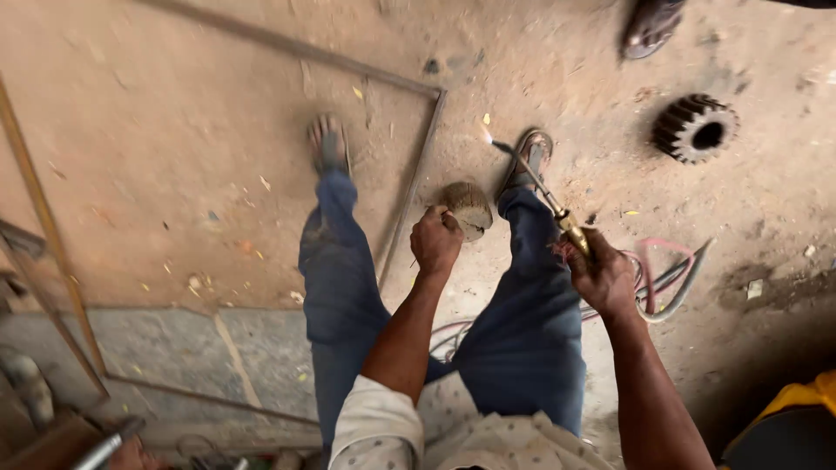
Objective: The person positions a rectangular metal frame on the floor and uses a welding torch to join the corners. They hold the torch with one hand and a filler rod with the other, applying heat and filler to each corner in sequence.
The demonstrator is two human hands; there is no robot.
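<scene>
My right hand point(603, 277) grips the brass handle of a gas torch point(547, 197). Its thin tube points forward and up, and a small flame burns at the tip near my right foot. My left hand point(435, 238) is closed around something small, held just left of a round wooden block point(468, 208) that stands on the dirt floor between my feet. What the left hand holds is hidden by the fingers. I stand in blue jeans and sandals.
A thin metal rod frame point(409, 187) lies on the floor under my legs. Hoses point(670, 277) trail right of the torch. A black gear point(695, 128) lies at the upper right. Another person's foot point(651, 26) is at the top. Rusty rods point(43, 218) lean at left.
</scene>
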